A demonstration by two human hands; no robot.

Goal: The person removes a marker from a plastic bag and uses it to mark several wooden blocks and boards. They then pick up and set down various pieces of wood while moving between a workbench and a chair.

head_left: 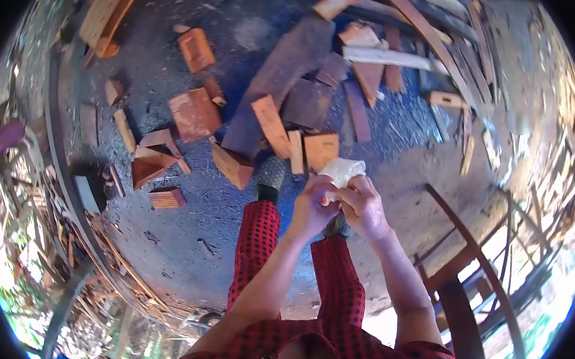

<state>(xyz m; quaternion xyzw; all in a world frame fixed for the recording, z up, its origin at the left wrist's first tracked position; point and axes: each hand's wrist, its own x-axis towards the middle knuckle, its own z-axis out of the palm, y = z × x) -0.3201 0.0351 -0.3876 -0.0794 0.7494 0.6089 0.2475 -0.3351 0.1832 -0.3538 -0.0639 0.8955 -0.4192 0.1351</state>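
My left hand (pixel 313 205) and my right hand (pixel 363 206) are close together in front of my legs. Both are closed, with thumbs and fingers pinching the near edge of a small crumpled white sheet (pixel 345 170). It looks thin, like plastic or paper, and sticks out beyond my fingertips. Between the hands a small reddish spot shows; what it is I cannot tell. Just past the sheet lies a light wooden block (pixel 321 150), beside a narrow wood strip (pixel 296 152) and a longer orange-brown piece (pixel 271 126).
A long dark board (pixel 281 70) runs across the dirt floor ahead of my feet. Wood offcuts (pixel 196 113) are scattered to the left, and long planks (pixel 434 44) are piled at the far right. A wooden frame (pixel 474 250) stands close on my right.
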